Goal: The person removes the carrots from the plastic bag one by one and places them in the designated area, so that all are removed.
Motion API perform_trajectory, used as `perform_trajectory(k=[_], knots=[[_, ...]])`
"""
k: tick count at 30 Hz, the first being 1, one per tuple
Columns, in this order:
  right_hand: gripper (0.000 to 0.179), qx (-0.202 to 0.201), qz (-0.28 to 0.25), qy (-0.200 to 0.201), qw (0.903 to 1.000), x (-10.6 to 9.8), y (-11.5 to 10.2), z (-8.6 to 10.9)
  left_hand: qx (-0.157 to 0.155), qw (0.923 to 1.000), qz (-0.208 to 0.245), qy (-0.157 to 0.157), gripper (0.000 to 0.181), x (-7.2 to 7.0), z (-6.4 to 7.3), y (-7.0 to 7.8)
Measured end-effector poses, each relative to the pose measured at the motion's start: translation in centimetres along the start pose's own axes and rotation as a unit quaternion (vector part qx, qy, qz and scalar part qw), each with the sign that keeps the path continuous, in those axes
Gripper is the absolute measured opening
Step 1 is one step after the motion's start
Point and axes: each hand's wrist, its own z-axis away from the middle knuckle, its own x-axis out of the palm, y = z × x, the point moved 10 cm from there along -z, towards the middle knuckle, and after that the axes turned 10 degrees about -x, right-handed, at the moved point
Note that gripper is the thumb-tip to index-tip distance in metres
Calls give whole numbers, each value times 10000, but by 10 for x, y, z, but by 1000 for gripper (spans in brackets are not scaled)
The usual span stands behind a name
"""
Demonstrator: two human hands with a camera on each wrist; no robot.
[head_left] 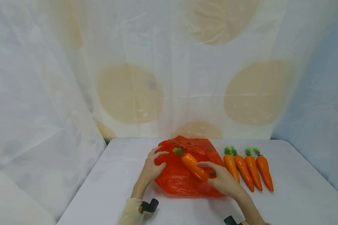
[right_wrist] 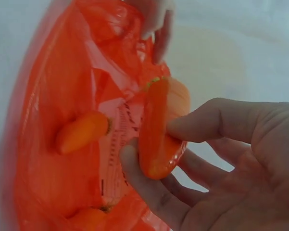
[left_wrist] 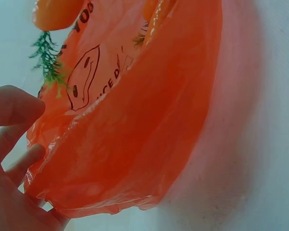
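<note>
A red plastic bag (head_left: 176, 178) with black print lies on the table, its mouth partly spread. My left hand (head_left: 151, 167) is at the bag's left edge, thumb and fingers apart and touching the plastic. Over the bag, my right hand (head_left: 225, 181) pinches an orange carrot (head_left: 195, 167) between thumb and fingers near its tip. The carrot's green top points toward the left hand. In the right wrist view, one carrot (right_wrist: 81, 132) lies in the bag, and part of another carrot (right_wrist: 89, 219) shows at the lower edge.
Several carrots with green tops, such as the rightmost carrot (head_left: 264, 172), lie side by side on the white table (head_left: 293, 200), right of the bag. White sheeting with tan circles (head_left: 129, 93) hangs behind and along both sides.
</note>
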Motion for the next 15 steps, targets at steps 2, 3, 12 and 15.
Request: perform_trajectory(k=[2, 3, 12, 15], knots=[[60, -15, -36, 37, 10000, -7, -2, 2, -4, 10000, -7, -9, 39, 0, 0, 0], [60, -10, -51, 71, 10000, -11, -4, 3, -9, 10000, -19, -4, 40, 0, 0, -1], [59, 95, -12, 880, 9961, -62, -8, 15, -32, 10000, -14, -6, 39, -2, -1, -1], [59, 106, 41, 1152, 9933, -76, 0, 21, -69, 10000, 1, -17, 39, -3, 0, -2]])
